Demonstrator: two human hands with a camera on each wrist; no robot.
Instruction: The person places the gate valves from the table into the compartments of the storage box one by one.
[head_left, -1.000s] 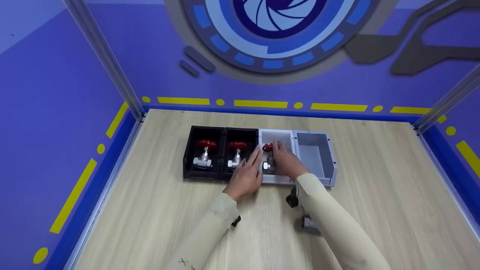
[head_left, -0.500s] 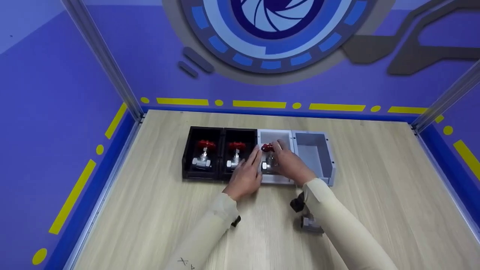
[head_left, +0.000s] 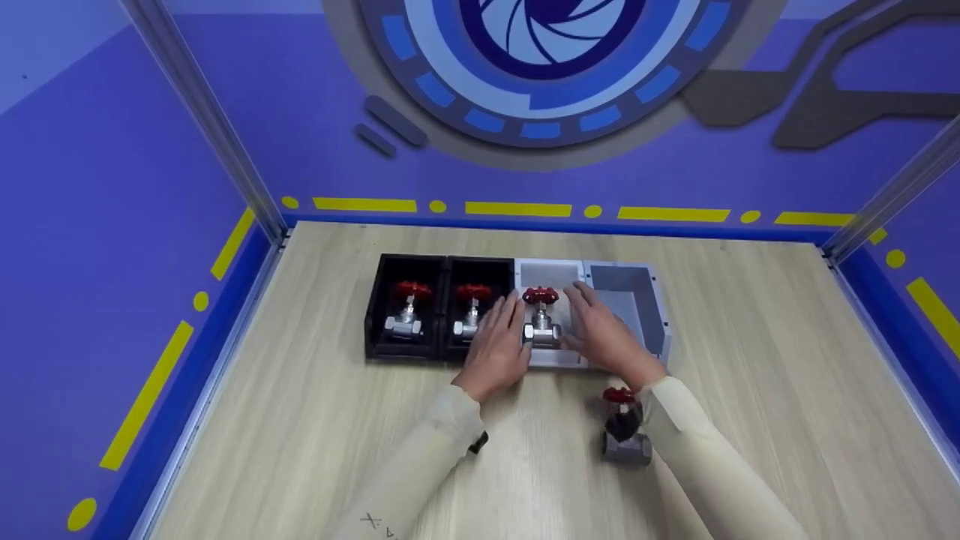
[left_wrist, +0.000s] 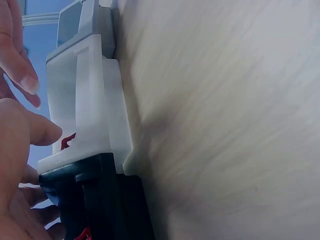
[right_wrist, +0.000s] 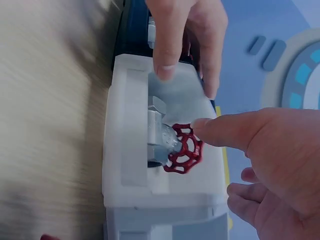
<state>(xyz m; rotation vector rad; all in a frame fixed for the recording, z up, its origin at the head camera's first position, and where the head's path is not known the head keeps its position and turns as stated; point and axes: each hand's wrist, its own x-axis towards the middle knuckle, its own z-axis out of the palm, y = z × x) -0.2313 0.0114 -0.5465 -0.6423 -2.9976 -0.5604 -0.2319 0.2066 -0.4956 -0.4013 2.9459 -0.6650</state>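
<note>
A gate valve [head_left: 541, 319] with a red handwheel stands upright in the white bin [head_left: 551, 268], third in a joined row. My right hand [head_left: 609, 337] hovers at its right side, fingers spread and relaxed. In the right wrist view, the thumb is right at the rim of the red handwheel [right_wrist: 186, 152]. Extended fingers of my left hand [head_left: 495, 349] lie over the wall between the white bin and a black bin [head_left: 480, 262]. That black bin holds a second valve [head_left: 470, 319], partly covered by the left hand.
Leftmost in the row, another black bin [head_left: 412, 262] holds a similar valve [head_left: 407, 319]. A grey bin [head_left: 622, 277] ends the row on the right. In front, a grey-bodied valve [head_left: 627, 448] stands on the wooden table [head_left: 337, 450], near the right sleeve. Walls enclose the back and sides.
My right hand has let go of the valve in the white bin and drawn back right. The valve now stands uncovered. The left hand stays at the dividing wall, its fingers shifting slightly.
</note>
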